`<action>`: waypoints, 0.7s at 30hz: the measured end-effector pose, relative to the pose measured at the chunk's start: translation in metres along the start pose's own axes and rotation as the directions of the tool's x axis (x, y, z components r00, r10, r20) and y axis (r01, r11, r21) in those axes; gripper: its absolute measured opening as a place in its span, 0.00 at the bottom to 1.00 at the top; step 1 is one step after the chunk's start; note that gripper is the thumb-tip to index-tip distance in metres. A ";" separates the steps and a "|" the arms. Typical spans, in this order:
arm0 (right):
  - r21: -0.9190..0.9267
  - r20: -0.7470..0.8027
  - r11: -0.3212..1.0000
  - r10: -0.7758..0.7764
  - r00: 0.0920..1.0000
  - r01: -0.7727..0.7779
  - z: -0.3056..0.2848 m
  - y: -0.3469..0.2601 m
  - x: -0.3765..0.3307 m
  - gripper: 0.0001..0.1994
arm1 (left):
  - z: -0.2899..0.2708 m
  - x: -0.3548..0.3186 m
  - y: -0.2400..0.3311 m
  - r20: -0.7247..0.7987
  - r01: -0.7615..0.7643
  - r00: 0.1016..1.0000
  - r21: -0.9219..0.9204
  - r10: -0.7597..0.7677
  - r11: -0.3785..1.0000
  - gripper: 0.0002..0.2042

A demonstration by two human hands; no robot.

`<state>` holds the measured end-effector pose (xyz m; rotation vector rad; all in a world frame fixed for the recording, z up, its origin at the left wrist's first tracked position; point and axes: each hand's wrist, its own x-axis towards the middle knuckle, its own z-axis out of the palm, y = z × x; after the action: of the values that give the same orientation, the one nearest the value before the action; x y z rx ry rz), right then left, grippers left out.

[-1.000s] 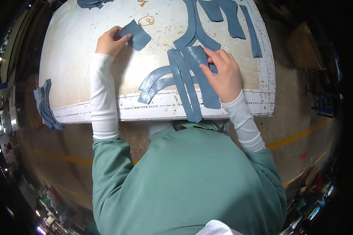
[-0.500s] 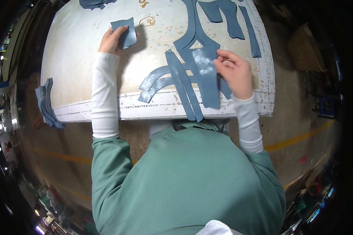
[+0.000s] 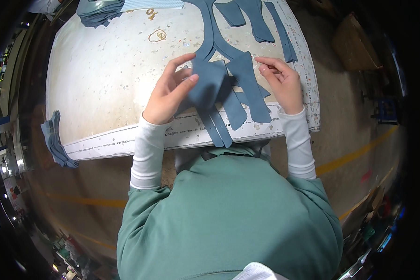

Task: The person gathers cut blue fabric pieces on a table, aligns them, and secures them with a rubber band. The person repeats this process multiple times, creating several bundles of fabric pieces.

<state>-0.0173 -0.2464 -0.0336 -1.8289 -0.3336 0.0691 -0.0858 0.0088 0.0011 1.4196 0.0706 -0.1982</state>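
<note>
My left hand (image 3: 169, 91) holds a small blue-grey fabric piece (image 3: 209, 84) and lays it over the pile of long blue-grey strips (image 3: 228, 112) at the near edge of the white table (image 3: 102, 84). My right hand (image 3: 281, 80) rests on the right side of that pile, fingertips pinched at the edge of a wide blue-grey piece (image 3: 249, 81). Both forearms wear white sleeves under a green top.
More blue-grey cut pieces (image 3: 247, 16) lie at the far right of the table, and a folded stack (image 3: 98, 9) at the far left. Another bundle (image 3: 56, 140) hangs off the table's left edge. Two rubber bands (image 3: 157, 35) lie on the tabletop. A brown box (image 3: 354, 44) stands at the right.
My left hand has carried the small fabric piece from the far left of the table rightwards onto the pile. My right hand has shifted slightly to the pile's right edge.
</note>
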 end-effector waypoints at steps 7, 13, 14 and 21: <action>-0.410 0.190 0.866 -0.227 0.955 0.287 0.008 -0.024 0.001 0.08 | -0.018 -0.004 -0.007 -0.263 -0.036 0.956 0.332 0.129 0.943 0.13; -0.501 0.291 0.802 -0.197 0.936 0.325 0.039 -0.026 -0.002 0.16 | -0.001 -0.019 -0.011 -0.251 0.018 0.943 0.696 0.220 0.718 0.05; -0.475 0.309 0.829 -0.156 0.938 0.294 0.042 -0.025 -0.003 0.16 | 0.005 -0.021 -0.014 -0.213 -0.005 0.943 0.759 0.255 0.651 0.07; -0.379 0.264 0.853 -0.271 0.926 0.358 0.055 -0.025 -0.014 0.17 | 0.025 -0.017 -0.027 -0.172 -0.013 0.949 0.816 0.264 0.578 0.11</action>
<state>-0.0473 -0.1929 -0.0276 -2.1748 -0.8473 -0.0530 -0.1090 -0.0183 -0.0190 2.3779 0.1040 0.1417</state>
